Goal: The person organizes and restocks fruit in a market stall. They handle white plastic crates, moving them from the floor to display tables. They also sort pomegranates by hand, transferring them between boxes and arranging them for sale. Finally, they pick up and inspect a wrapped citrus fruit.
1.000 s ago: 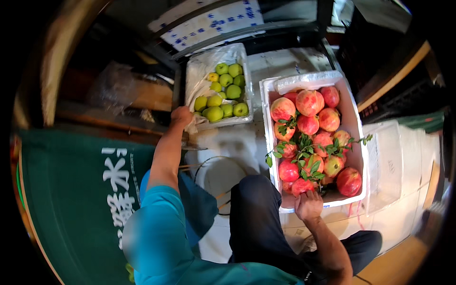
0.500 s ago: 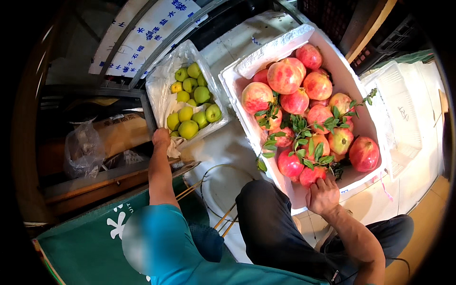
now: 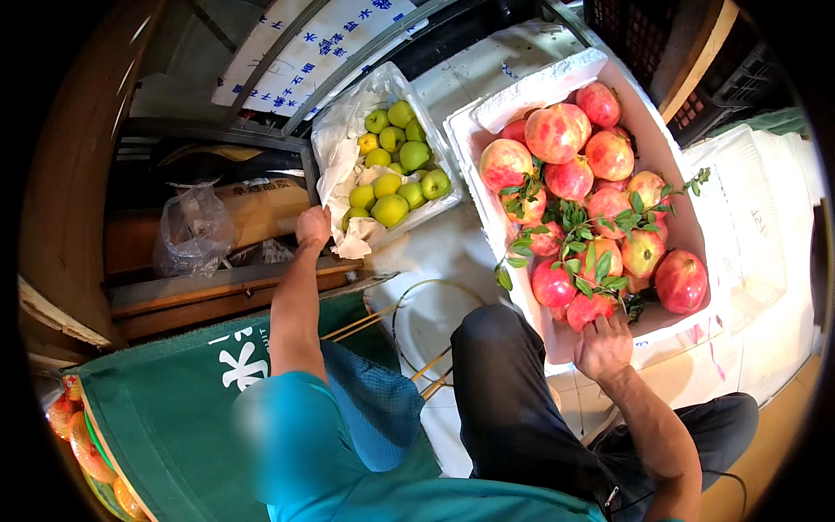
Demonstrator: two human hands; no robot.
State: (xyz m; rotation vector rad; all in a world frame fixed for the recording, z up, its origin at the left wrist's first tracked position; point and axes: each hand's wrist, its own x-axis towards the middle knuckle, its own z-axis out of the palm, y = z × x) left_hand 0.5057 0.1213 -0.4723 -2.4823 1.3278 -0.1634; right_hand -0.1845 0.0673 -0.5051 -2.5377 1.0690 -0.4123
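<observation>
Plainly, two white foam boxes frame the person's reach. The larger pomegranate box (image 3: 470, 165) sits ahead and to the right, its near wall close beside the person's right knee; the smaller apple box (image 3: 428, 217) lies ahead and to the left, lined with crumpled paper (image 3: 357, 241). Between them runs a narrow strip of pale surface (image 3: 409, 254), and nearer the knees a thin round hoop (image 3: 394, 326) lies across it. A metal rack (image 3: 303, 113) borders the apple box at its far left, while a clear plastic tray (image 3: 757, 209) lies just beyond the right wall of the pomegranate box.

The left hand (image 3: 314, 226) is curled at the near left corner of the apple box, beside the paper and the green apples (image 3: 390, 210); whether it pinches anything cannot be told. The right hand (image 3: 604, 348) bends its fingers over the near rim, against the nearest of the red pomegranates (image 3: 588, 311); a firm grasp cannot be confirmed.

Compared with half a second ago, both boxes appear farther right in view, the paper spreads wider beside the apples, and both hands remain at the same edges.
</observation>
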